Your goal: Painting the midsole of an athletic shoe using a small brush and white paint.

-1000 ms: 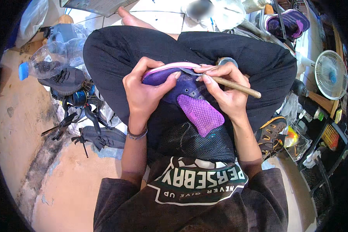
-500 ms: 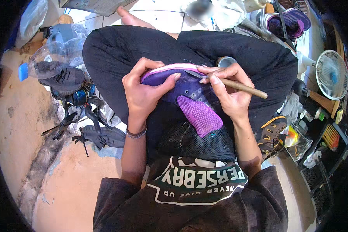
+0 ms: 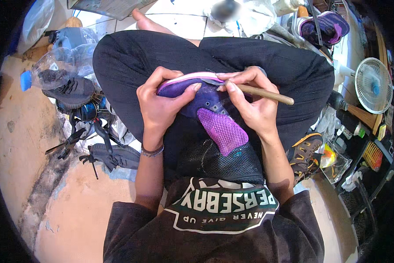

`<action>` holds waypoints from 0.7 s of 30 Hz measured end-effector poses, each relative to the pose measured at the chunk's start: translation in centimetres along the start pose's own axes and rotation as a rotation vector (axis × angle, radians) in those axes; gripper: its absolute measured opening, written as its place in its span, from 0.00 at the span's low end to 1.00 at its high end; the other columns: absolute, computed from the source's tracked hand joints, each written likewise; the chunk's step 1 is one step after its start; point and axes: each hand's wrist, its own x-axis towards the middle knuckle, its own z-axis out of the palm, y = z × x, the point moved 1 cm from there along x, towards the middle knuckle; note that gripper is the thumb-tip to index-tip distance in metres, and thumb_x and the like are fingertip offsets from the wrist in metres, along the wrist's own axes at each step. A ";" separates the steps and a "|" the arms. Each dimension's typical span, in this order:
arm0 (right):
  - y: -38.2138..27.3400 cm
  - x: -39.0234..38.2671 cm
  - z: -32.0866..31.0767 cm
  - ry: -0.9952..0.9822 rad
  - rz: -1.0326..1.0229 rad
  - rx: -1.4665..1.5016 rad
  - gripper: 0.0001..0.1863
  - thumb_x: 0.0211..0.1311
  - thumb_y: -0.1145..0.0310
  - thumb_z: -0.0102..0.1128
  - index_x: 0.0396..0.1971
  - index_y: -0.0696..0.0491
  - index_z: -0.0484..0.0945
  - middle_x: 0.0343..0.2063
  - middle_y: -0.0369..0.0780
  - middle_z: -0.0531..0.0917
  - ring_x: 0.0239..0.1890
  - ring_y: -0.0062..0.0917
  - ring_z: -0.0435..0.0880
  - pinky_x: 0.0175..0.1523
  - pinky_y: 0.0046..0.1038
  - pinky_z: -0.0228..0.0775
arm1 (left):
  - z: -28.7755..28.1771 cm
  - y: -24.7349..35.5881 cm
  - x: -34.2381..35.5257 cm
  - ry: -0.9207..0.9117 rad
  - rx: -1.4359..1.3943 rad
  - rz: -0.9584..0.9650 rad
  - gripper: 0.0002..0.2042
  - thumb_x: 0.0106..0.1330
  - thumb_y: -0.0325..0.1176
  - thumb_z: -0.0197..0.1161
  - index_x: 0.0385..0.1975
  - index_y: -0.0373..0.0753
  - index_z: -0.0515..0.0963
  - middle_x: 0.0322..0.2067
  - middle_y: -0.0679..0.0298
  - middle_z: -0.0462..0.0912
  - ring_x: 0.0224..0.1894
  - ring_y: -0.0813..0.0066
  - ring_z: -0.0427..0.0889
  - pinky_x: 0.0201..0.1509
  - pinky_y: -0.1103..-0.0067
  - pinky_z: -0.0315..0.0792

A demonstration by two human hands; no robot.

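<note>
My left hand (image 3: 161,103) clasps a purple fabric shoe (image 3: 210,95); overpushed, the wooden-handled metal blade (image 3: 262,93) my right hand (image 3: 259,110) grips could slip, cutting me.

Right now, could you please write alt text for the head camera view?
The left hand grips a purple sneaker, and the right hand holds a brown-handled blade at its pink edge. A clear plastic bottle lies left; a white fan stands right.

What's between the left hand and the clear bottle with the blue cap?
In the head view, only the black-trousered left leg lies between the bottle and the left hand, which holds the purple shoe.
</note>
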 end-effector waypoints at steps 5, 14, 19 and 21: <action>0.0 -0.8 -0.5 0.007 0.000 0.101 0.04 0.67 0.81 0.63 0.35 0.61 0.75 0.39 0.50 0.88 0.41 0.26 0.89 0.49 0.27 0.82 | 0.0 0.0 -0.2 -0.006 -0.054 -0.016 0.16 0.49 0.29 0.84 0.33 0.35 0.82 0.35 0.62 0.87 0.38 0.78 0.85 0.45 0.80 0.79; -0.2 -0.4 -0.2 0.013 -0.011 0.118 0.04 0.66 0.80 0.66 0.36 0.62 0.78 0.39 0.49 0.89 0.41 0.26 0.89 0.49 0.27 0.82 | -0.2 0.0 -0.2 -0.021 -0.041 -0.013 0.17 0.49 0.29 0.84 0.34 0.35 0.82 0.35 0.63 0.87 0.38 0.78 0.85 0.45 0.81 0.79; -0.8 0.0 0.3 0.008 0.000 0.052 0.04 0.65 0.79 0.67 0.35 0.62 0.80 0.36 0.46 0.89 0.43 0.27 0.90 0.52 0.27 0.82 | -0.1 -0.4 -0.1 -0.008 -0.046 0.000 0.17 0.49 0.29 0.84 0.34 0.35 0.83 0.35 0.62 0.87 0.39 0.78 0.85 0.46 0.81 0.79; -1.1 0.1 0.5 -0.008 0.047 -0.032 0.04 0.65 0.78 0.67 0.35 0.62 0.80 0.33 0.44 0.89 0.43 0.28 0.90 0.52 0.27 0.81 | -0.1 -0.4 -0.2 -0.004 -0.039 0.000 0.17 0.49 0.29 0.84 0.34 0.35 0.83 0.35 0.63 0.87 0.38 0.78 0.85 0.46 0.81 0.79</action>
